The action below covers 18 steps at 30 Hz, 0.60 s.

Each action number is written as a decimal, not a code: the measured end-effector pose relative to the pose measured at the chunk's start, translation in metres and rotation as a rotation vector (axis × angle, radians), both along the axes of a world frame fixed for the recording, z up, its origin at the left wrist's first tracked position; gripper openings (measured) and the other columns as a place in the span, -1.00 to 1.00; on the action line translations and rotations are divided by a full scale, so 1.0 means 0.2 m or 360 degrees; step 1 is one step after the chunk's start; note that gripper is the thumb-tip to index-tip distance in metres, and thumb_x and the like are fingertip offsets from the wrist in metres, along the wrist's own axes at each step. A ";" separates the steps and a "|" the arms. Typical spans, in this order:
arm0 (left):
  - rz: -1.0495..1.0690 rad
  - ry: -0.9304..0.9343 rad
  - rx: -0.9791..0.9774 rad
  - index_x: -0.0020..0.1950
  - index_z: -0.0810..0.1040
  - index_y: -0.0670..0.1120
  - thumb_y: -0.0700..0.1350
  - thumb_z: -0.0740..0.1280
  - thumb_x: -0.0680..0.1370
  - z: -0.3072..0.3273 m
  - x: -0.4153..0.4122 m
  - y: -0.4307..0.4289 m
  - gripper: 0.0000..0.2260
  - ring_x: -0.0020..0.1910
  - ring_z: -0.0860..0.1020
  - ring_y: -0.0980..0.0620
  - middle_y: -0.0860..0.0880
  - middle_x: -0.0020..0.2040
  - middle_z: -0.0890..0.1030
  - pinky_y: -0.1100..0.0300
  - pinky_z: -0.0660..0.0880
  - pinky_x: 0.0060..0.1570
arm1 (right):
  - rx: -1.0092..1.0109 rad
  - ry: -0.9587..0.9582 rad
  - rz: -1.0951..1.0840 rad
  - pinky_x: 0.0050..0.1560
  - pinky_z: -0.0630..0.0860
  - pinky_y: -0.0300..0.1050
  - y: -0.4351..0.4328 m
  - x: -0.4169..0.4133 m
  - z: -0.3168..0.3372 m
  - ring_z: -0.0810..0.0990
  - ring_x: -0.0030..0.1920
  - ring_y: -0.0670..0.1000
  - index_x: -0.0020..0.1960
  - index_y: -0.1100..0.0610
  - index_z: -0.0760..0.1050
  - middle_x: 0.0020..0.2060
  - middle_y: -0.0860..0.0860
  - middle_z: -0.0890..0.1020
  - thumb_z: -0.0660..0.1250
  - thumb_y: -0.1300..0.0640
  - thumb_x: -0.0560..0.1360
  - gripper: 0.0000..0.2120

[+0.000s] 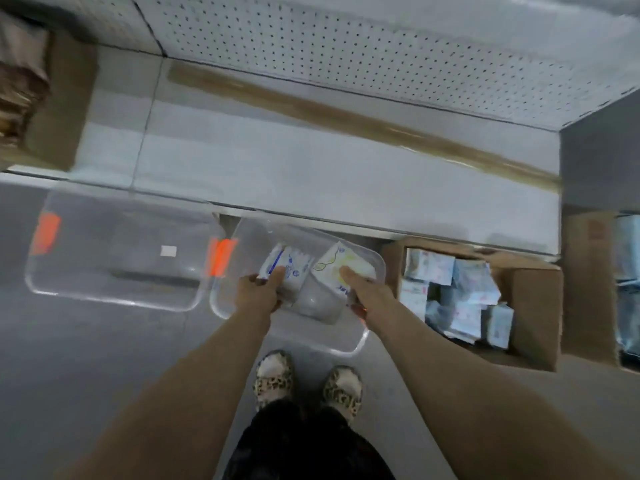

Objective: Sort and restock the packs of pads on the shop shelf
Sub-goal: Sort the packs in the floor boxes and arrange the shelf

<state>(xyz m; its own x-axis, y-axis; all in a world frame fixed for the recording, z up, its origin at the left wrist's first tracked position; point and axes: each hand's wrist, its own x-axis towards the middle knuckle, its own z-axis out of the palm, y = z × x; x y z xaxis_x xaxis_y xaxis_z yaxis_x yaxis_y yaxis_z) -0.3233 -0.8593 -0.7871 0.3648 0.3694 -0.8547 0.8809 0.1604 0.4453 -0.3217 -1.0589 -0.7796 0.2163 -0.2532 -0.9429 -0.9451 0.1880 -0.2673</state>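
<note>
My left hand (261, 289) grips a white pack of pads with blue print (292, 266). My right hand (358, 285) grips a white pack with yellow print (337, 263). Both packs are held over a clear plastic bin (375, 263) on the floor in front of my feet. The white shop shelf (311, 168) lies just beyond, with a brown strip along its back. A cardboard box (535, 306) to the right holds several light blue and pink packs (464, 296).
A second clear bin (69, 289) with an orange tag sits on the floor to the left. Another cardboard box (588, 289) with packs stands at the far right. A brown box (62, 98) sits on the shelf's left end. A perforated white back panel rises behind the shelf.
</note>
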 end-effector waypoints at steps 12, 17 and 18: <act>0.0240 0.0201 0.0108 -0.25 0.43 -0.13 0.12 0.53 0.45 -1.04 0.11 0.03 -0.60 -0.33 0.52 -0.09 -0.13 -0.27 0.53 -0.11 0.63 0.05 | -0.0138 0.0176 0.0208 0.11 0.64 0.07 0.07 0.06 -1.09 0.69 -0.14 0.09 0.09 0.19 0.58 -0.19 0.07 0.69 0.61 -0.28 0.21 -0.32; 0.0124 0.0149 0.0167 -0.15 0.53 -0.13 0.39 0.52 0.15 -1.41 0.13 0.12 -0.37 -0.21 0.65 -0.15 -0.12 -0.31 0.62 -0.18 0.61 0.07 | -0.0096 0.0084 0.0150 0.13 0.64 0.09 0.14 0.09 -1.38 0.66 -0.12 0.10 0.19 0.19 0.58 -0.09 0.09 0.68 0.64 -0.19 0.17 -0.27; 0.0127 0.0133 0.0179 -0.14 0.56 -0.11 0.41 0.50 0.08 -1.48 0.12 0.13 -0.33 -0.16 0.67 -0.16 -0.12 -0.28 0.65 -0.14 0.61 0.08 | -0.0109 0.0049 0.0154 0.15 0.63 0.10 0.15 0.10 -1.42 0.66 -0.12 0.11 0.17 0.21 0.60 -0.12 0.09 0.67 0.63 -0.14 0.24 -0.36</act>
<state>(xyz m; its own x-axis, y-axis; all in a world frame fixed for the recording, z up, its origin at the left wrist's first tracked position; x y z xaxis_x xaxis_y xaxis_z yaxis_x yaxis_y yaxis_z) -0.2992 -0.8324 -1.0838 0.2596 0.4894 -0.8325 0.9021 0.1847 0.3899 -0.3020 -1.0297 -1.0636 0.2140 -0.2968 -0.9306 -0.9659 0.0779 -0.2470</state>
